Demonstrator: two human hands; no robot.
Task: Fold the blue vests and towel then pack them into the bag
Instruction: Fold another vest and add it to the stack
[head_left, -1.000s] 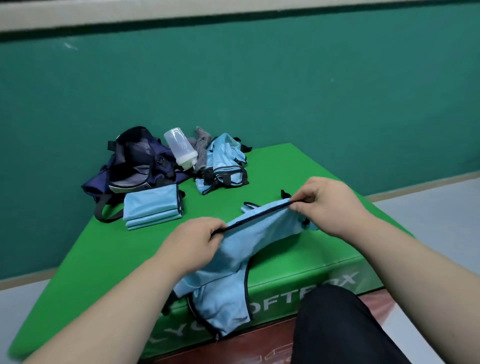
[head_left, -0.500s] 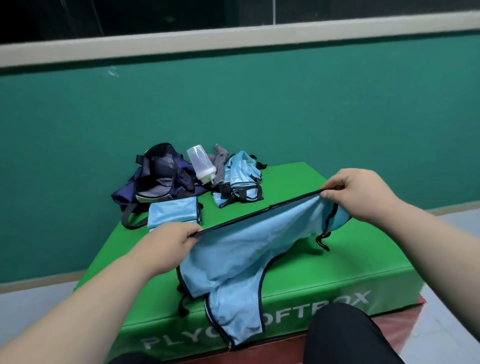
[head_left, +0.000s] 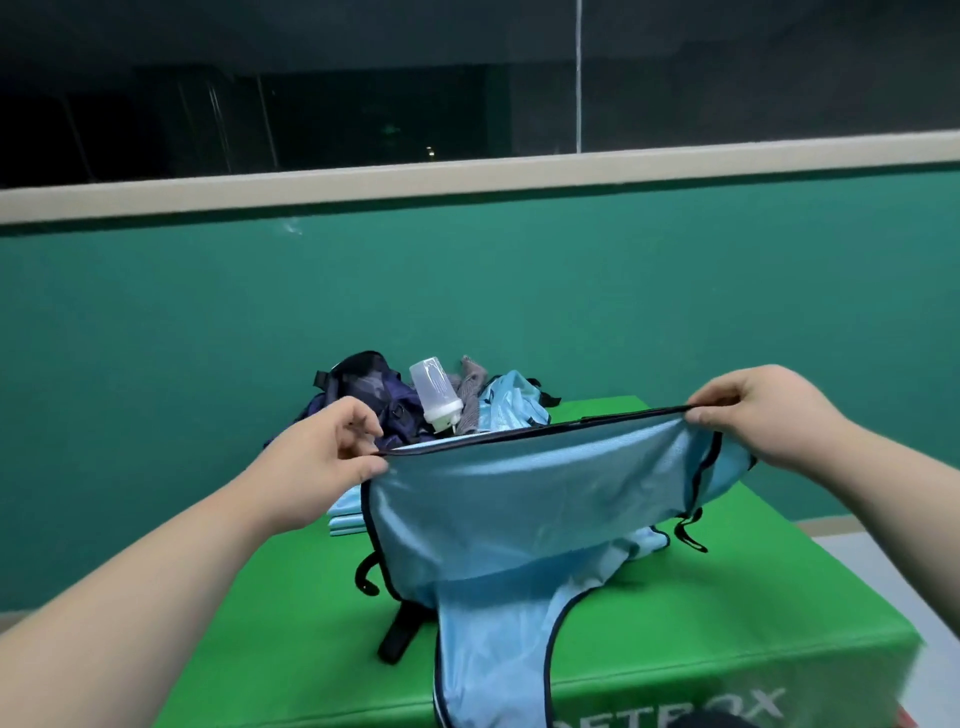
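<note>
Head view shows both hands raised over the green box (head_left: 779, 597). My left hand (head_left: 332, 447) pinches one end of the black-trimmed edge of a blue vest (head_left: 519, 499) between thumb and curled fingers. My right hand (head_left: 753, 415) pinches the other end, so the edge is stretched tight between them. The rest of the vest hangs down over the front of the box. I judge this is the spreading step before the first fold. Next I must lay it flat and bring the two ends together evenly. A folded vest (head_left: 345, 512) lies behind my left wrist, near the dark bag (head_left: 363, 395). Another vest (head_left: 511, 405) and the grey towel (head_left: 470, 395) lie unfolded beside a bottle (head_left: 434, 395).
</note>
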